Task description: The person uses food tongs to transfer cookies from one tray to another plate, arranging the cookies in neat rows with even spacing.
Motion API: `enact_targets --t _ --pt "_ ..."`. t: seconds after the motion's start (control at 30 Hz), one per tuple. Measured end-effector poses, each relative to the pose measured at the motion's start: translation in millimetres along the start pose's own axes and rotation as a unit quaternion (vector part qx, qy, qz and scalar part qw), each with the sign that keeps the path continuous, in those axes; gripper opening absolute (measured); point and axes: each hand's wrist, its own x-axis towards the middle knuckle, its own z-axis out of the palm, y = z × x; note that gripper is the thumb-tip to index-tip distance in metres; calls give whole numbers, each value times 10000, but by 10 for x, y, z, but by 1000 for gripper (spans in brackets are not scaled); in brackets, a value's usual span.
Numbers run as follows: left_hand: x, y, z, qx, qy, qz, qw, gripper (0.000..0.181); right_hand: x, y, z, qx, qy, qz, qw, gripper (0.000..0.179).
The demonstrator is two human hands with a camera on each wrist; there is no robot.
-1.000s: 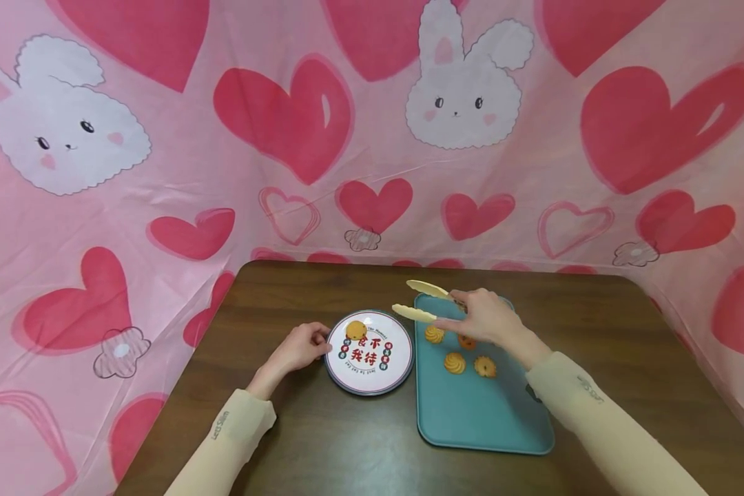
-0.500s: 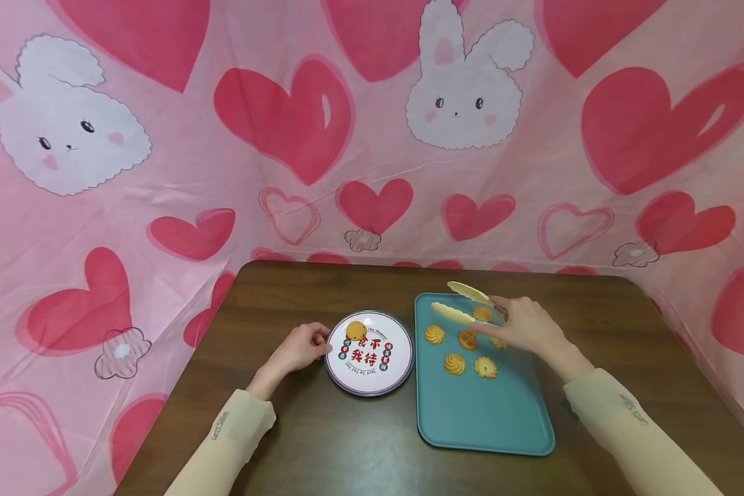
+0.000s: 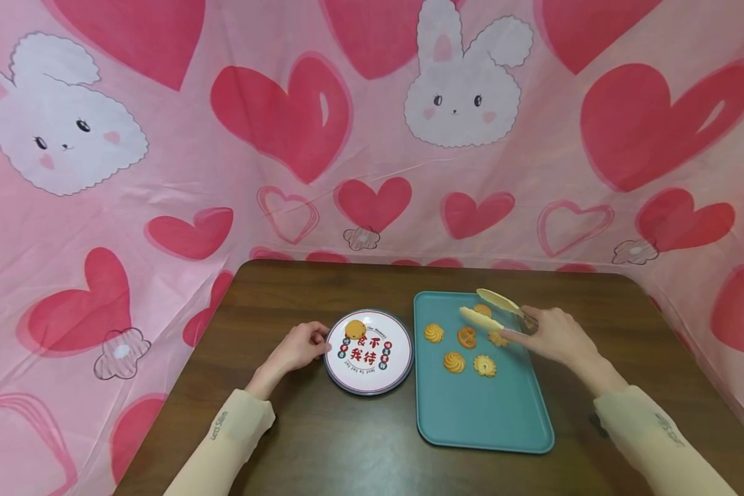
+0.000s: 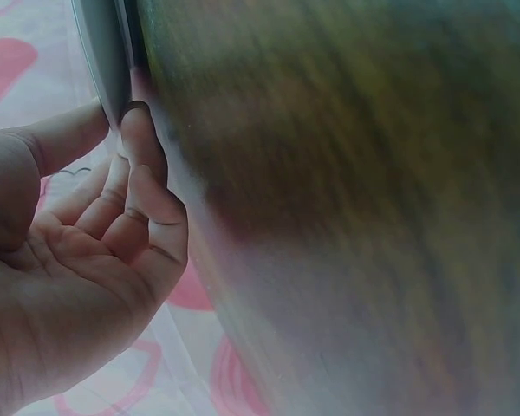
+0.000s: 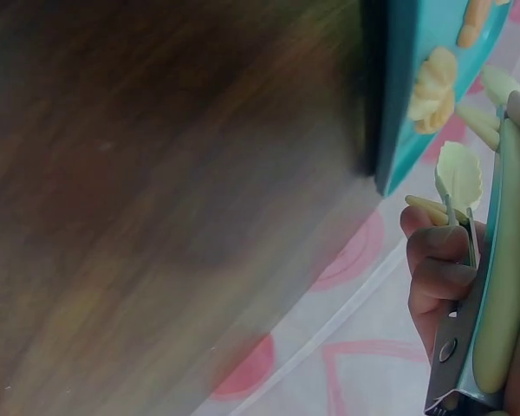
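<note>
My left hand holds the left rim of a round white plate printed with red characters. In the left wrist view, the thumb lies on one face of the plate and curled fingers on the other. A round golden cookie sits at the plate's upper left. My right hand grips tongs with pale yellow tips, spread apart over the tray's far right part. Nothing shows between the tips. Below them, a cookie is partly hidden. In the right wrist view, fingers wrap the tongs' handle.
On the teal tray lie several cookies, among them a pretzel-shaped one, a swirl and a flower-shaped one. Tray and plate stand side by side on a brown wooden table. A pink heart-patterned cloth hangs behind.
My right hand has moved right and nearer with the spread tongs, from the tray's far left edge to its right side, uncovering several cookies. The left hand stays at the plate.
</note>
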Motion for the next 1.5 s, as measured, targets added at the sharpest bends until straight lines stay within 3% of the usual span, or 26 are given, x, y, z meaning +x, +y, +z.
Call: enact_targets --t 0.43,1.5 --pt "-12 -5 -2 -5 -20 -11 10000 31 -99 100 -41 76 -149 76 9998 94" --pt "-5 7 -4 -12 -38 -43 10000 31 -55 97 -31 316 -487 99 9983 87"
